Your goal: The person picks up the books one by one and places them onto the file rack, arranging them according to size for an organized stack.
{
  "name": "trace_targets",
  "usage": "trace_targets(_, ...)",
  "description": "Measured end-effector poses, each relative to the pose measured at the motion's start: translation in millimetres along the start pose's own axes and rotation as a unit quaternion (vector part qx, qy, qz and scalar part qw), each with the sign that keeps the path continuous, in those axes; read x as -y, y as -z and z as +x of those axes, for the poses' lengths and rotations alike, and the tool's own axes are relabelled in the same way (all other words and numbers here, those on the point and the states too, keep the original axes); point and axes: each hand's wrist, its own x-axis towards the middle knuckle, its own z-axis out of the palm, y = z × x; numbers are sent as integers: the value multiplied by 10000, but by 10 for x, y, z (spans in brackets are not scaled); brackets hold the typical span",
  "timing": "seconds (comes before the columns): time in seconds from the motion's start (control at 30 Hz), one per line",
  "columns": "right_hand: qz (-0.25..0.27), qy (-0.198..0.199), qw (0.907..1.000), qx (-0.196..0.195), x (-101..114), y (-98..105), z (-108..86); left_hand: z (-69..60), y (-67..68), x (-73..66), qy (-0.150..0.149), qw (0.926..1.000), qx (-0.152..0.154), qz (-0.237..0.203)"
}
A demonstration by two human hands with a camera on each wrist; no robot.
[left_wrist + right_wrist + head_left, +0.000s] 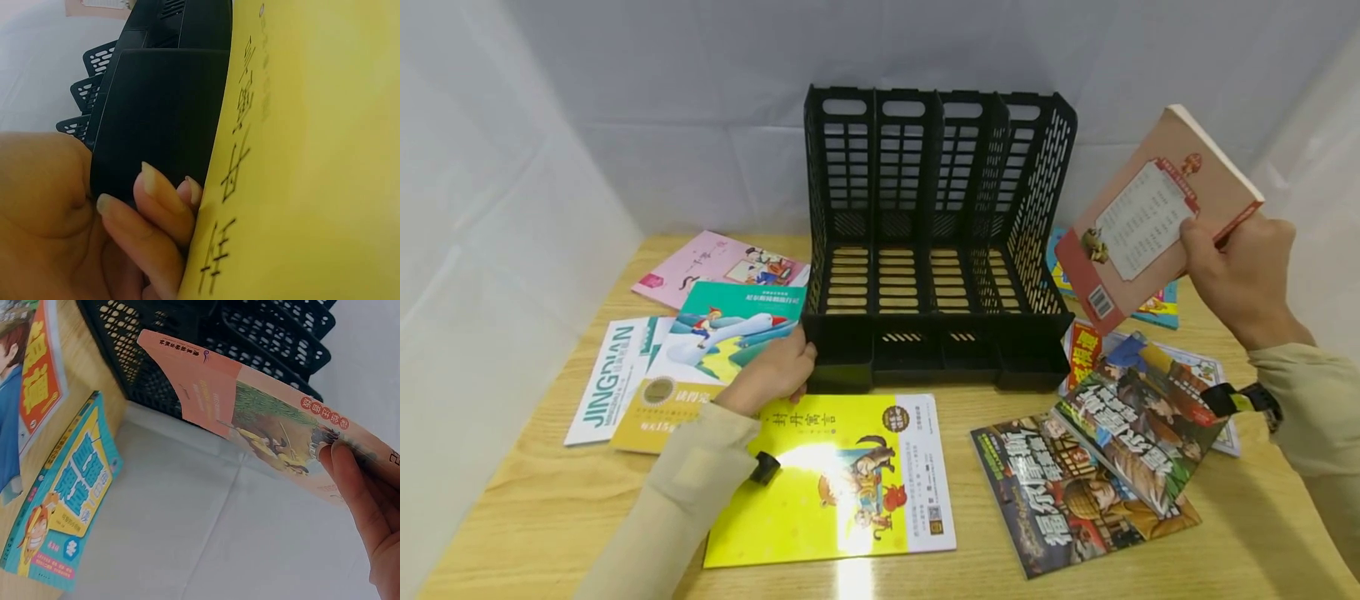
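Note:
A black file rack with upright dividers stands at the middle of the table. My left hand grips its front left corner; in the left wrist view the curled fingers lie against the rack's black front. A yellow picture book lies flat just below that hand. Raised to the right of the rack, a pink paperback book is held by my right hand, thumb on its back cover. The right wrist view shows its illustrated front cover, tilted in the air beside the rack.
Left of the rack lie a pink book, a green and yellow book and a white book, overlapping. Two dark comic books overlap at the front right. A blue book lies behind, by the rack's right side.

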Motion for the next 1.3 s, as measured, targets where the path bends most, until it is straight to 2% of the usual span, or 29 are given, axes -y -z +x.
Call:
trace_targets(0.13, -41, 64, 9999, -82, 36, 8, 0, -5, -8, 7, -66, 10000, -27, 8)
trace_targets(0.23, -84, 251, 9996, -99, 72, 3, 16, -6, -10, 6, -66, 10000, -47, 18)
trace_targets(0.37, 171, 324, 9992, -180, 120, -23, 39, -5, -13, 2, -9, 10000, -35, 14)
trace_targets(0.6, 224, 202, 9994, -164, 179, -34, 40, -8, -14, 6, -12, 10000, -26, -18)
trace_targets(0.83, 319, -10, 9989, -341, 238, 10, 43, -11, -7, 5, -18, 10000, -20, -57)
trace_targets(0.97, 498, 57, 9981, -347, 293, 11, 74, -10, -4, -6, -17, 10000, -56, -41)
trace_targets(1.07, 690, -41, 9971, -314, 356, -20, 75, -9, -6, -10, 2, 10000, -64, -16)
trace_targets(1.2, 1015, -216, 9936, -442, 421, -91, 76, -9, -13, -7, 19, 10000, -36, -37)
trace_targets(1.3, 1227, -135, 9909, -538, 456, -159, 106, -9, -18, -7, -7, 9999, -29, -103)
